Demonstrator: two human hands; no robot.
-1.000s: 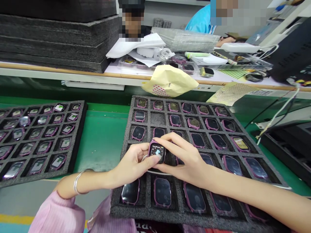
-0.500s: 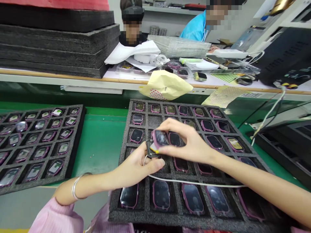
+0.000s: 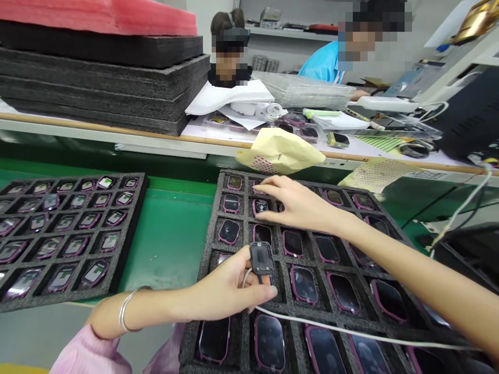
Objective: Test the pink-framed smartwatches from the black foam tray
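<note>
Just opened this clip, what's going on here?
A person is working over a black foam tray of purple-framed watches. Their left hand holds a small black square device, with a white cable running off across the tray. Their right hand reaches to the second row from the far edge, fingers at a watch in its compartment; whether they grip it is unclear. A second foam tray of similar watches lies to the left.
</note>
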